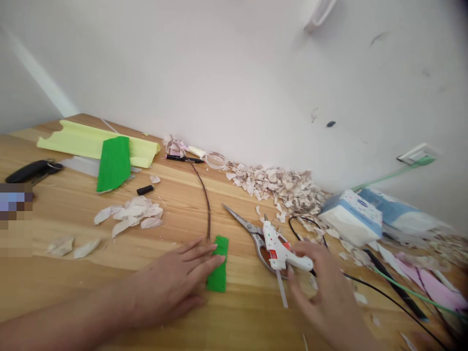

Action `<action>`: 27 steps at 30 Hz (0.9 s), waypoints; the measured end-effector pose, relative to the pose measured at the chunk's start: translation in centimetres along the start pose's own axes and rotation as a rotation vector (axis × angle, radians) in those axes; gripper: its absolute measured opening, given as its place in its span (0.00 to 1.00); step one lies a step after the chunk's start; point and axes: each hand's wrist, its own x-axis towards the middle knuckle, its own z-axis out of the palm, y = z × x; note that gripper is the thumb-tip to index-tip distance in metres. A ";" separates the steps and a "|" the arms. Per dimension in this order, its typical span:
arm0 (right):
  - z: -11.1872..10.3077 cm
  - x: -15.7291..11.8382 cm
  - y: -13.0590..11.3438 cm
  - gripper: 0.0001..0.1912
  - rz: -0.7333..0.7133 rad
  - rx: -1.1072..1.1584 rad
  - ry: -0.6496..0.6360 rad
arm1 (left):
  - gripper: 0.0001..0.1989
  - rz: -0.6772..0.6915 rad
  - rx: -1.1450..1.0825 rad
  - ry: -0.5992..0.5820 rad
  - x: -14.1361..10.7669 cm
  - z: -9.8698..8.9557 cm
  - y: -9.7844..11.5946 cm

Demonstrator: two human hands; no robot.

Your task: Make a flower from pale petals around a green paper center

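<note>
My left hand (173, 282) lies flat on the table, fingers stretched out, fingertips resting on a small green crepe paper strip (218, 280). A thin brown twig (205, 195) runs from the back of the table down to the strip and my fingertips; its lower end is hidden. My right hand (323, 287) has its thumb and forefinger closed about the handle of a white hot glue gun (281, 253), whose nozzle points away from me. A clear glue stick (281, 290) sticks out of the gun's rear. Grey pruning shears (252, 229) lie partly under the gun.
Pale petals (133, 214) lie on the left, near green paper (114, 163) and yellow paper (76, 139). Dried flakes (281, 187) line the wall. A tissue pack (353, 214), black cord (387, 287) and pink paper (427, 280) are on the right. A black marker (185, 159) lies behind.
</note>
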 end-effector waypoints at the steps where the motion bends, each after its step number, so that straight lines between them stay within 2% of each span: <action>1: -0.1 0.2 -1.6 0.15 -0.082 0.040 -0.047 | 0.23 0.000 -0.003 0.039 0.0 0.0 0.1; 3: 0.2 0.4 -4.4 0.08 -0.206 0.102 -0.124 | 0.18 0.012 -0.006 0.106 0.1 0.0 0.4; 5: 1.2 0.4 -6.3 0.06 -0.215 0.148 -0.208 | 0.15 0.021 -0.013 0.146 0.3 0.2 0.7; 7: 2.4 0.2 -7.1 0.07 -0.200 0.133 -0.216 | 0.14 0.021 -0.029 0.168 0.5 0.5 0.9; 12: 4.1 -0.9 -6.8 0.09 -0.116 0.208 -0.253 | 0.13 0.025 -0.011 0.148 1.1 1.2 1.1; 16: 4.3 -1.3 -6.7 0.09 -0.076 0.306 -0.232 | 0.11 0.046 0.048 0.151 1.4 1.2 1.1; 27: 5.0 -1.4 -6.9 0.09 -0.069 0.364 -0.192 | 0.10 0.040 0.034 0.146 1.5 1.5 0.8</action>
